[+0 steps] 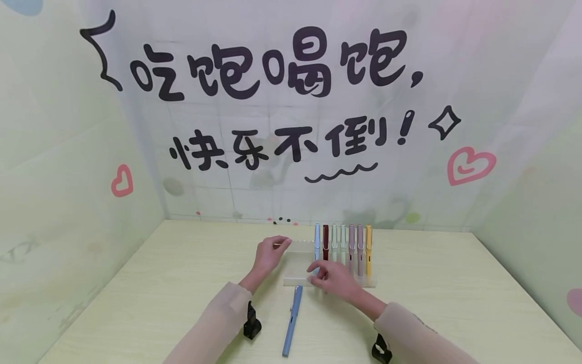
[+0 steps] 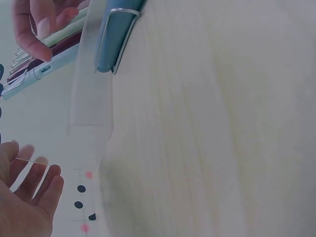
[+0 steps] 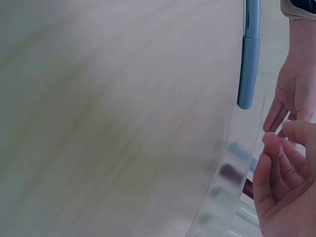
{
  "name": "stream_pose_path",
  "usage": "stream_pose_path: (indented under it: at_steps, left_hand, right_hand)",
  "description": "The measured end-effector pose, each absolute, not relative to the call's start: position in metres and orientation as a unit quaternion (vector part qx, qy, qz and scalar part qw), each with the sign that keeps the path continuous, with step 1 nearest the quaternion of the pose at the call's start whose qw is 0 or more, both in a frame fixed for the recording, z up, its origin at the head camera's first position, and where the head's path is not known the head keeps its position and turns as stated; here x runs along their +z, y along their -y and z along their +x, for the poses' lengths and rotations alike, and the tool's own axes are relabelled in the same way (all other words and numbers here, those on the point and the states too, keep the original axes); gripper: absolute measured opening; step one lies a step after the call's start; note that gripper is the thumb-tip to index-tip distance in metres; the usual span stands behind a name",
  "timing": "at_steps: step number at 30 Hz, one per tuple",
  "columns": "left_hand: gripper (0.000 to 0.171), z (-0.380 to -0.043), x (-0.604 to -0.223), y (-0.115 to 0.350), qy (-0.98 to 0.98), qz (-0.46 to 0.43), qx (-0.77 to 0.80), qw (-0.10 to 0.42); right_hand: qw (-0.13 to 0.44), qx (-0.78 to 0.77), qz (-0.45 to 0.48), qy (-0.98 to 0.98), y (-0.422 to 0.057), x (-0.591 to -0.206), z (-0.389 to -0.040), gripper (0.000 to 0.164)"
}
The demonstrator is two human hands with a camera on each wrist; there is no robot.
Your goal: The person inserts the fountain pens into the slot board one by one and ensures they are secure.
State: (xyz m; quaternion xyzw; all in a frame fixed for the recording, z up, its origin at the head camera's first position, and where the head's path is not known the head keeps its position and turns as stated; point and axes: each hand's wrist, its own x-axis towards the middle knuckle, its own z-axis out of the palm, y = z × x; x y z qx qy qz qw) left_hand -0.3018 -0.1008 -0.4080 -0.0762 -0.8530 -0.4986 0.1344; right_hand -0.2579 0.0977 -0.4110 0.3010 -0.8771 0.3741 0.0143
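Note:
A clear pen stand [image 1: 297,279] sits toward the back of the table and holds several capped pens on its right part. At the stand's upper left corner my left hand [image 1: 271,253] pinches the clear edge between thumb and fingers. My right hand [image 1: 335,279] hovers over the stand's front, loosely bent, nothing visible in its fingers; it partly hides the light blue pen [image 1: 317,242] and its neighbours. A blue pen [image 1: 292,321] lies on the table before the stand, its clip end close to the front lip [image 2: 91,98].
Right of the light blue pen stand a dark red pen [image 1: 325,237], two pale green pens, two mauve pens [image 1: 360,247] and a yellow pen [image 1: 369,250]. A printed cloth wall [image 1: 254,197] rises behind the table [image 1: 432,293], with side walls left and right.

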Motion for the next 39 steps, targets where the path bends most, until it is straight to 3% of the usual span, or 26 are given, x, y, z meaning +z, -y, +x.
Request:
stream_pose_path:
  at_steps: [17, 39]
  left_hand:
    - [0.023, -0.301, -0.406, 0.102, 0.852, -0.08, -0.499, 0.135]
    - [0.024, -0.303, -0.409, 0.102, 0.855, -0.08, -0.493, 0.135]
  right_hand:
    - [-0.093, 0.382, 0.314, 0.864, -0.083, -0.413, -0.254, 0.026]
    - [-0.122, 0.333, 0.318, 0.879, -0.07, -0.416, -0.248, 0.022]
